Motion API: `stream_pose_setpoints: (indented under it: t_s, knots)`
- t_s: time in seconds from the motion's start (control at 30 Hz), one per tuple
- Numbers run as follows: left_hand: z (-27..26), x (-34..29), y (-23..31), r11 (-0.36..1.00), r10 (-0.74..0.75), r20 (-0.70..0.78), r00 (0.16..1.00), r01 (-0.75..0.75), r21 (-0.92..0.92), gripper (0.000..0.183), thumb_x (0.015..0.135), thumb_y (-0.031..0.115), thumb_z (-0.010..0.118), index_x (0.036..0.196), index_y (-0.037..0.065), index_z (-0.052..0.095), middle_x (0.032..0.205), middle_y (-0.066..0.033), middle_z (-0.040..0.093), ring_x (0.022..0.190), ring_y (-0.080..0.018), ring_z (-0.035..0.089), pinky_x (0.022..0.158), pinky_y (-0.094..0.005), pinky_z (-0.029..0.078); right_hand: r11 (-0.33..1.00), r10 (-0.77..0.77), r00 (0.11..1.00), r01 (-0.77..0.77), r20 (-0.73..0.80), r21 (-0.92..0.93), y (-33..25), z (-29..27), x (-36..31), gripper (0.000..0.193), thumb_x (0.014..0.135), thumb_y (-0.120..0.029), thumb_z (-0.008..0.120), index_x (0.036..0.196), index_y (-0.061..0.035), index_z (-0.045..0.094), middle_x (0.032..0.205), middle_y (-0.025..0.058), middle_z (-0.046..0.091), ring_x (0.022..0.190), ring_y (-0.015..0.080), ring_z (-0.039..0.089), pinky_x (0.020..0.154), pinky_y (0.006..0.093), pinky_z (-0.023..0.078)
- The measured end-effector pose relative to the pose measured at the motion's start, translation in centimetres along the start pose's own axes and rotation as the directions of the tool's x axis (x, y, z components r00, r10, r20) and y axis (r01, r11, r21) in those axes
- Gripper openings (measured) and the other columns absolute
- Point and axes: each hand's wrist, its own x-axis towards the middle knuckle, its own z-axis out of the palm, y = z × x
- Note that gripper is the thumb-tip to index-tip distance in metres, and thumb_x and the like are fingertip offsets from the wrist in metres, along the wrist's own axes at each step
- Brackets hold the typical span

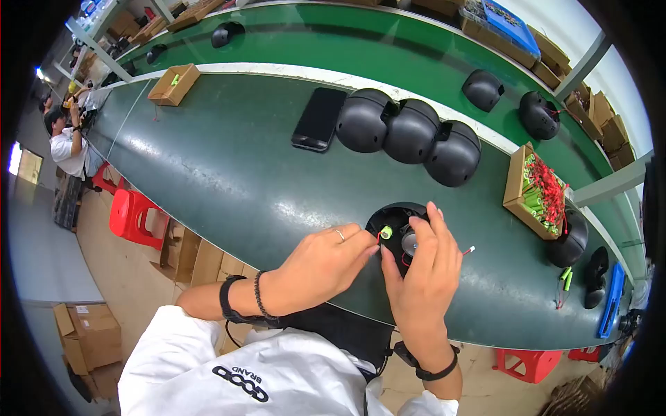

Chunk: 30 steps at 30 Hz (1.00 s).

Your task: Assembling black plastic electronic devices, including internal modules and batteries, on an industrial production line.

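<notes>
In front of me on the bench lies a black rounded housing (397,207), its hollow side up. Inside it show a small green battery (386,233) and a round silver part (409,243) like a speaker. My left hand (326,262) is closed at the housing's left rim, its fingertips pinching a red wire (378,238) beside the battery. Around the right side of the housing my right hand (427,277) curls its fingers and thumb, gripping it. A lead with a white plug (472,249) sticks out past the right hand.
Beyond my hands sit a row of black domed housings (411,132) and a black phone (319,119). To the right stands a box of green batteries (534,191) with red leads, near a loose battery (567,279) and a blue cutter (612,298). A small carton (173,84) lies far left.
</notes>
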Motion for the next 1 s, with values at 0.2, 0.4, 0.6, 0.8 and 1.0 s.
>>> stream_pose_setpoints:
  t_s: [0.2,0.4,0.6,0.8,1.0]
  knots:
    - [3.0,-0.2,-0.4,0.985,0.004,-0.123,0.992,-0.025,-0.17,0.018,0.096,0.001,0.074,0.114,0.001,0.07,0.09,-0.0141,0.067,0.076,-0.0318,0.069,0.066,-0.04,0.053,0.999,0.047,0.998,-0.047,0.036,-0.005,1.1,-0.4,0.9,0.074,0.083,-0.019,0.086,0.15,-0.0028,0.06,0.148,0.0221,0.063,0.128,0.0376,0.066,0.101,0.0455,0.05]
    - [5.4,0.0,-1.6,0.99,0.131,-0.208,0.969,-0.118,0.074,0.029,0.088,-0.002,0.073,0.117,-0.001,0.069,0.092,-0.0106,0.066,0.08,-0.0305,0.07,0.074,-0.0402,0.058,0.997,0.013,0.997,-0.019,0.076,0.073,1.9,-0.8,1.6,0.079,0.08,-0.022,0.086,0.151,0.0007,0.059,0.148,0.0238,0.063,0.126,0.034,0.067,0.099,0.0433,0.049]
    - [5.3,0.3,-2.3,0.959,0.224,-0.159,0.962,-0.189,0.209,0.033,0.081,-0.005,0.077,0.113,-0.003,0.07,0.098,-0.0118,0.069,0.084,-0.0277,0.07,0.076,-0.0396,0.059,0.996,0.052,0.998,-0.05,-0.031,0.069,2.6,0.6,1.7,0.079,0.078,-0.025,0.087,0.148,0.0004,0.062,0.14,0.022,0.069,0.117,0.0322,0.071,0.097,0.0416,0.05]
    - [2.5,0.5,-3.3,0.941,0.014,-0.138,0.99,-0.059,-0.333,0.058,0.096,0.009,0.077,0.15,0.002,0.056,0.135,-0.0176,0.066,0.119,-0.0278,0.068,0.104,-0.0403,0.055,0.986,0.141,0.99,-0.137,-0.032,0.099,3.5,0.7,1.8,0.081,0.075,-0.024,0.089,0.148,-0.0026,0.062,0.135,0.0179,0.072,0.115,0.032,0.072,0.095,0.0426,0.051]
    - [4.7,8.1,-4.5,0.489,0.169,0.306,0.937,0.19,-0.851,0.081,0.103,0.014,0.074,0.169,0.006,0.028,0.163,-0.0146,0.044,0.152,-0.0226,0.041,0.125,-0.0388,0.036,0.93,0.267,0.963,-0.267,0.036,0.252,4.5,-0.4,1.5,0.081,0.073,-0.02,0.09,0.147,-0.0017,0.06,0.133,0.0185,0.071,0.12,0.0347,0.07,0.101,0.0454,0.051]
